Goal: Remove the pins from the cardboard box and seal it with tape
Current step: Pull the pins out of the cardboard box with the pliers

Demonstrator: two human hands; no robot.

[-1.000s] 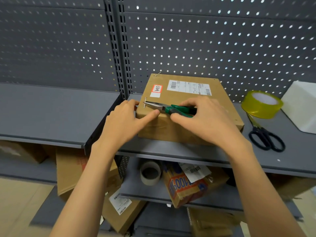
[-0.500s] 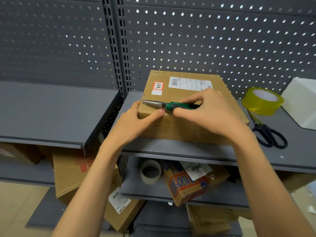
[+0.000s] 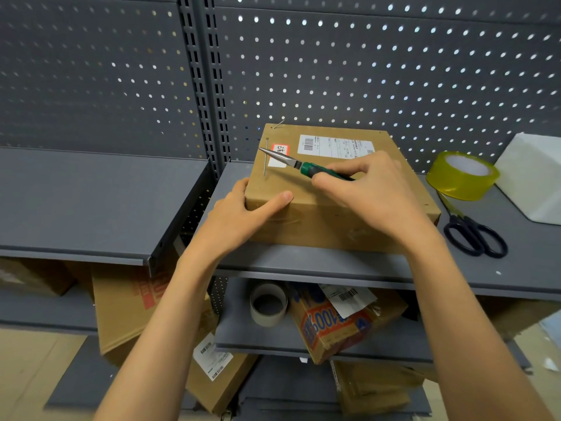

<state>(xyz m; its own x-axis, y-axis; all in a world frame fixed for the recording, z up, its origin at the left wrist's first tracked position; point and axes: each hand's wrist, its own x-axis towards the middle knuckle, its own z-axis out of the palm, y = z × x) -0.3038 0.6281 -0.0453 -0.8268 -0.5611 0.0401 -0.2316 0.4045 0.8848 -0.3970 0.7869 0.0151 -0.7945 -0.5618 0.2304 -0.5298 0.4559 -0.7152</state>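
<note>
A brown cardboard box [image 3: 328,229] with a white shipping label and a red sticker sits on the grey shelf [image 3: 303,265]. My left hand [image 3: 243,214] grips its near left corner, thumb on top. My right hand [image 3: 370,189] holds green-handled needle-nose pliers [image 3: 291,162] above the box top. The plier tips grip a long pin [image 3: 266,156], which hangs upright over the left edge, pulled up out of the box. A second pin [image 3: 278,124] sticks out tilted at the far left corner. A yellowish tape roll [image 3: 461,174] stands to the right.
Black scissors [image 3: 473,235] lie on the shelf right of the box, beside a white sheet or box [image 3: 534,177]. A perforated grey back panel rises behind. The lower shelf holds an empty tape core [image 3: 268,303], a printed carton and other cardboard boxes.
My right hand has lifted the pliers up and back from the box's left edge, drawing the long pin out. My left hand stays on the corner. The camera moved closer.
</note>
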